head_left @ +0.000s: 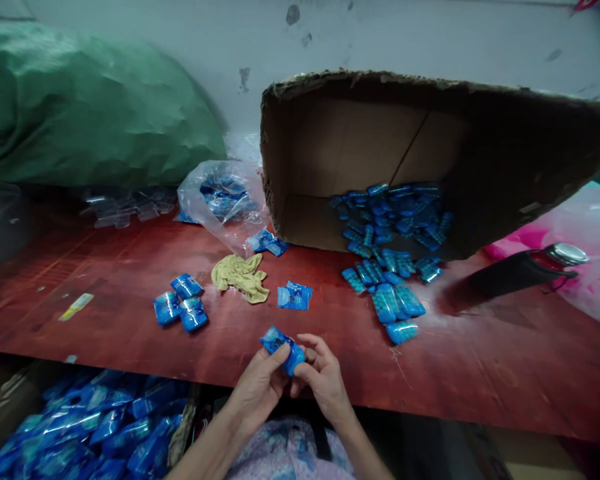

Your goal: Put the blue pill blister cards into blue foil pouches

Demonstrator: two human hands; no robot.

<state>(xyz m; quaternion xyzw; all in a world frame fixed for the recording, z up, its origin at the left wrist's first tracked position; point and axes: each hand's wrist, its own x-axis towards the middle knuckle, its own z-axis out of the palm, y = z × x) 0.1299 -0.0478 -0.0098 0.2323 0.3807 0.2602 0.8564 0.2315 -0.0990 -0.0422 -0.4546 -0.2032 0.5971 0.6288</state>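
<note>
Above the front edge of the red table, a small blue packet point(276, 339) is between my two hands. My left hand point(263, 373) grips it with the thumb on top. My right hand point(325, 373) pinches its rounder right end, which may be a separate blue piece; I cannot tell. Just beyond lie flat blue cards point(294, 297). To the left are three plump blue packets point(193, 313), and behind them a crumpled yellow cloth point(240, 277). A pile of blue beaded pieces in clear wrap point(395, 303) spreads out at the right.
A cardboard box point(330, 140) lies on its side, spilling blue pieces onto the red table point(460, 360). A dark bottle point(510, 272) stands at right. A clear bag point(225, 200) and a green sack point(90, 113) are back left. Below, an open carton holds blue packets point(95, 427).
</note>
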